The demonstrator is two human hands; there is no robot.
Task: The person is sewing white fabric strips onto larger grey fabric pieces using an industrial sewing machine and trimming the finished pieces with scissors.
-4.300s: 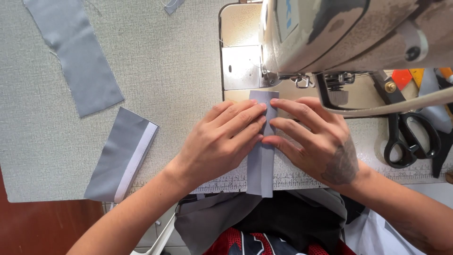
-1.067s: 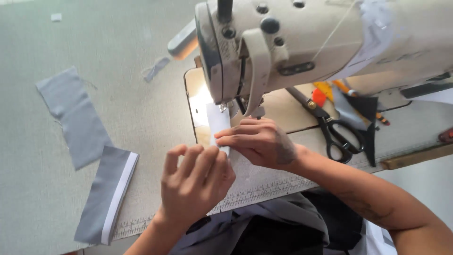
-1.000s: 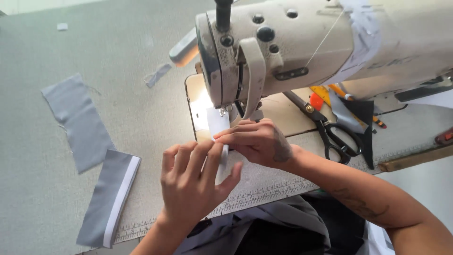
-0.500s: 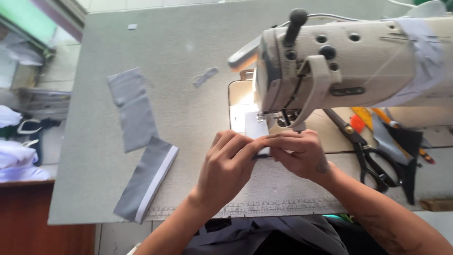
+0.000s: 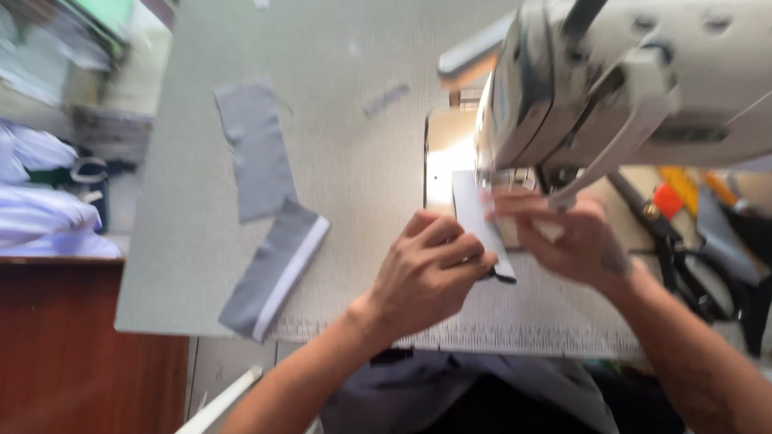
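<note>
grey fabric strip (image 5: 476,219) under sewing machine (image 5: 619,88), both hands on it.
strip lies on the machine bed below the needle; left hand (image 5: 426,273) pinches its near end closed, right hand (image 5: 563,241) presses flat on its far side, fingers spread though blurred. best kept taut and square to the needle. folded grey pieces (image 5: 269,209) lie left on the table (image 5: 185,265); scissors (image 5: 683,265) lie right.

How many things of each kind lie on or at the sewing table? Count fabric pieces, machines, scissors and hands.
Grey fabric pieces: 3: strip, flat piece, folded piece
Sewing machine: 1
Scissors: 1
Hands: 2: left hand, right hand
Total: 7
</note>
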